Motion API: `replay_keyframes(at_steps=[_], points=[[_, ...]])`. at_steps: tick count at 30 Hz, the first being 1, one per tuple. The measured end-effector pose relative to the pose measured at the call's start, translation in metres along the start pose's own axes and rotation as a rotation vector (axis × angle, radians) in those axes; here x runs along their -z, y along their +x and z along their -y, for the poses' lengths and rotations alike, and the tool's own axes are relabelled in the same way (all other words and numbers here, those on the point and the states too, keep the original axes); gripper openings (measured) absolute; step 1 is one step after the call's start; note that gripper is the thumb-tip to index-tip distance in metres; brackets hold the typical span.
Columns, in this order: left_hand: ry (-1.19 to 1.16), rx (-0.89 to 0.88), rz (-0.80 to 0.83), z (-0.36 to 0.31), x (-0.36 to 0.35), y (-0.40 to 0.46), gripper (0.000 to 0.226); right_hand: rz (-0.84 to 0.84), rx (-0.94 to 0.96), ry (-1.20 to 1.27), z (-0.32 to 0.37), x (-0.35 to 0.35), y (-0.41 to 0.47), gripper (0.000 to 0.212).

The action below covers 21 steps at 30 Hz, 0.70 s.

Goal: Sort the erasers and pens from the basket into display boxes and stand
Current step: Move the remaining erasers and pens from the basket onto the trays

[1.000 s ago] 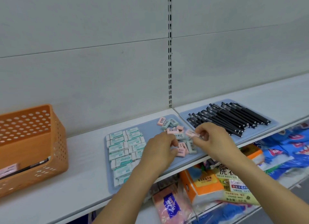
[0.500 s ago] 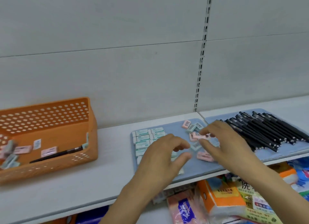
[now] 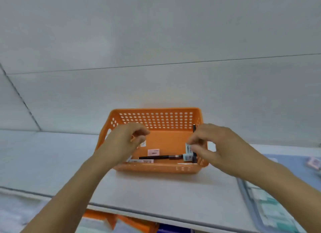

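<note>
Basket (image 3: pixel 156 168) is the orange perforated one, sitting on the white shelf (image 3: pixel 165 189) pretty much dead centre, backed up near the grey wall panel.

Going left to right: my left hand (image 3: pixel 121 144) hovers over the basket's left side, fingers loosely curled with nothing in them that I can see. Just right of it, a small white-labelled eraser (image 3: pixel 143 143) peeks out past my fingertips. Next along, a pink eraser (image 3: pixel 153 152) lies flat on the basket floor. In front of that, a black pen (image 3: pixel 159 157) lies sideways along the front wall, and another pinkish eraser (image 3: pixel 142 161) sits just in front of the pen's left end. At the pen's right end there's a pale bluish eraser (image 3: pixel 188 157). A second dark pen (image 3: pixel 194 128) leans up in the back right corner.

My right hand (image 3: pixel 213 145) is over the basket's right side, thumb and fingers pinched on a light eraser (image 3: pixel 188 148) with a printed label. It's a bit blurry, so I can't tell if that one is off the floor or touching the bluish one below it.

Far right, the blue mat (image 3: pixel 295 166) shows at the edge with a pinkish eraser (image 3: pixel 314 163) on it, all motion-smeared.
</note>
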<state>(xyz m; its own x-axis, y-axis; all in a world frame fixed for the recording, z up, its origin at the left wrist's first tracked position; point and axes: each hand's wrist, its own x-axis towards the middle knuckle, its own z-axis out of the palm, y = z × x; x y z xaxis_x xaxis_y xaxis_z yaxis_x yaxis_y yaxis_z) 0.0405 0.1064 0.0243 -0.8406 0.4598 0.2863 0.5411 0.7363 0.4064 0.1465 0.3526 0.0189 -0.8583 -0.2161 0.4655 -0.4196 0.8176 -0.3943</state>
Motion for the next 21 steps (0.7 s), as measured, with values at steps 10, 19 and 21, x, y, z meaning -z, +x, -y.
replay_keyframes(at_steps=[10, 19, 21], points=[[0.69, -0.069, 0.423, 0.06, -0.025, 0.067, 0.046, 0.487, -0.154, -0.261, 0.009, -0.085, 0.107, 0.02], [0.716, -0.145, 0.437, 0.069, -0.027, 0.075, 0.037, 0.651, -0.198, -0.327, 0.01, -0.119, 0.125, 0.021], [0.678, -0.148, 0.408, 0.068, -0.019, 0.073, 0.03, 0.611, -0.204, -0.307, 0.01, -0.115, 0.123, 0.023]])
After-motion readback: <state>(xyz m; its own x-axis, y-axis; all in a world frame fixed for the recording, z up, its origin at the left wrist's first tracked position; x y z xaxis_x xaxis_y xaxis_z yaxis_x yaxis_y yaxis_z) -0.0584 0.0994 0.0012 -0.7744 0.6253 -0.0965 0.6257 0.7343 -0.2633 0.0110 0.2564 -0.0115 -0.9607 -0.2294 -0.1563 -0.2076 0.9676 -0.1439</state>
